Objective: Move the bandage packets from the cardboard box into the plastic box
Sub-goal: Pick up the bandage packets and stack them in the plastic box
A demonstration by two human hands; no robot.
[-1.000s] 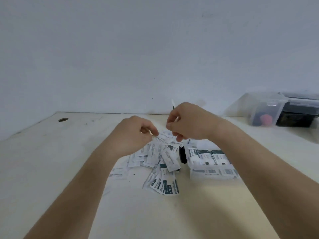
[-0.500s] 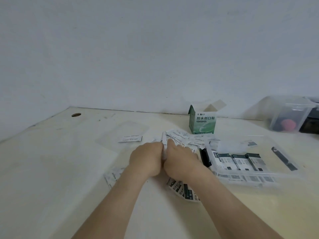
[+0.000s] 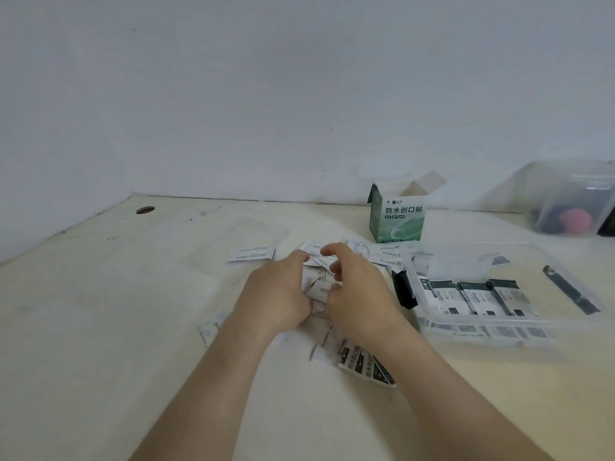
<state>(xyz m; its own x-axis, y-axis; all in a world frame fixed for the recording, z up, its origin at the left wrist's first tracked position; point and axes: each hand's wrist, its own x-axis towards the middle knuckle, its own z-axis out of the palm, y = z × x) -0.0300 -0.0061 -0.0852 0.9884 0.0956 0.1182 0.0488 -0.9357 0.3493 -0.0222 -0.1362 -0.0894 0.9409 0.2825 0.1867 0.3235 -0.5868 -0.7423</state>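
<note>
Hands, left hand (image 3: 278, 294) and right hand (image 3: 357, 294), apparently clutch bandage packets (image 3: 317, 287) on the pale table (image 3: 100, 327) beneath a white wall (image 3: 266, 94).

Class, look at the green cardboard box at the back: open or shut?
Open: the cardboard box stands upright with its top flaps raised. Its contents cannot be seen.

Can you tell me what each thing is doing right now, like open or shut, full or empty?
cardboard box: upright, top flaps open, inside hidden.
plastic box: open, no lid on, a row of packets inside.
lid: flat on the table, one packet on it.
loose packets: scattered on the table.
left hand: closed on a bunch of packets.
right hand: closed on the same bunch.
far container: blurry, cannot tell.
</note>
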